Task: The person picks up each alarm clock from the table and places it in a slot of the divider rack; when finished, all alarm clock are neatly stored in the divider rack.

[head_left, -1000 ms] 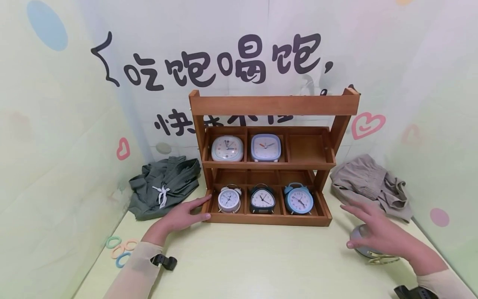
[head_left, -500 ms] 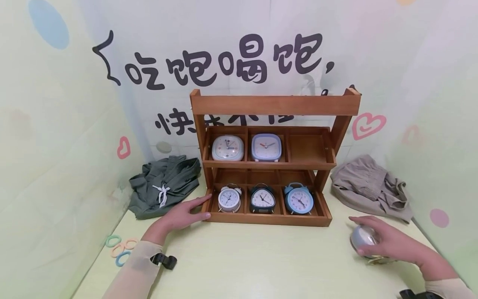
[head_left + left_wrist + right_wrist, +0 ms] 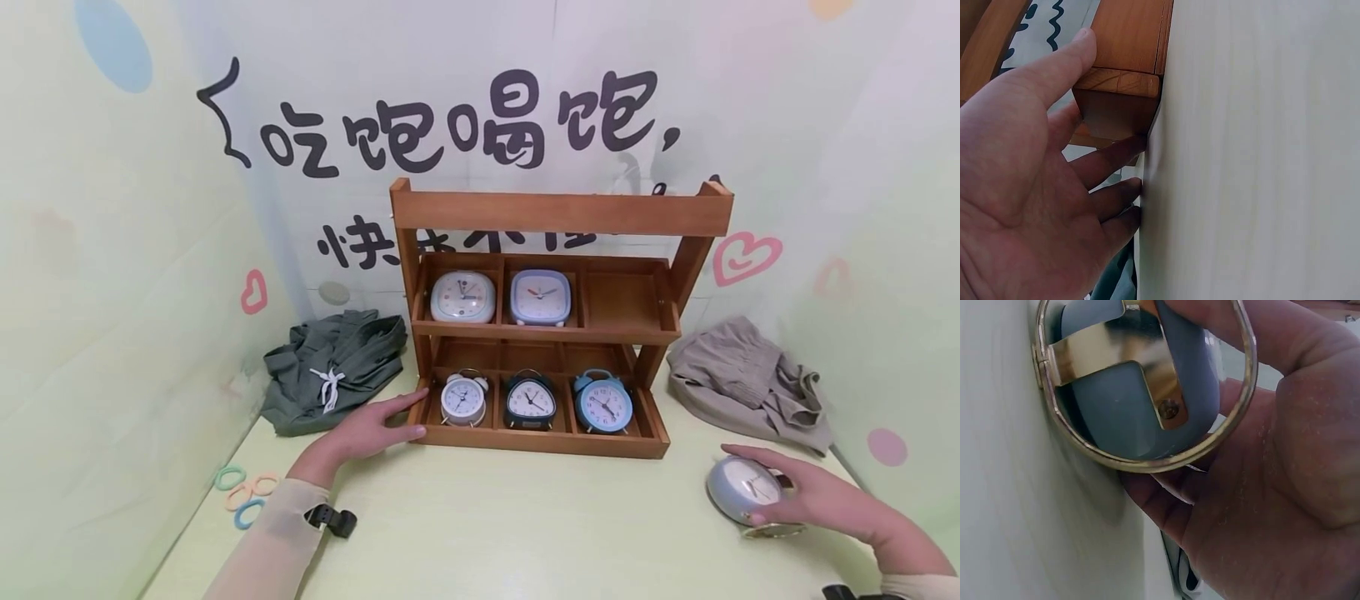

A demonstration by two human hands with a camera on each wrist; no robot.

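Note:
My right hand [image 3: 836,504] grips a round blue-grey desk clock [image 3: 726,492] with a pale face, at the table's right side. Thumb and fingers lie around its body, and the face tilts up. In the right wrist view, its gold ring stand [image 3: 1154,465] and bracket [image 3: 1094,350] show close to the tabletop. My left hand [image 3: 367,433] touches the lower left corner of a brown wooden two-tier shelf [image 3: 540,446], thumb at the front edge, other fingers extended along the side. Two clocks sit in the upper tier, three alarm clocks in the lower; the upper right compartment is bare.
A dark green garment [image 3: 330,367] lies left of the shelf, and a grey-brown garment [image 3: 750,383] lies to its right. Several coloured rings [image 3: 249,513] are on the table [image 3: 525,533] by the left wall. Printed walls enclose the back and sides.
My right hand has come down onto the desk clock, closed around it and turned its face upward into view. The left hand has stayed at the shelf corner.

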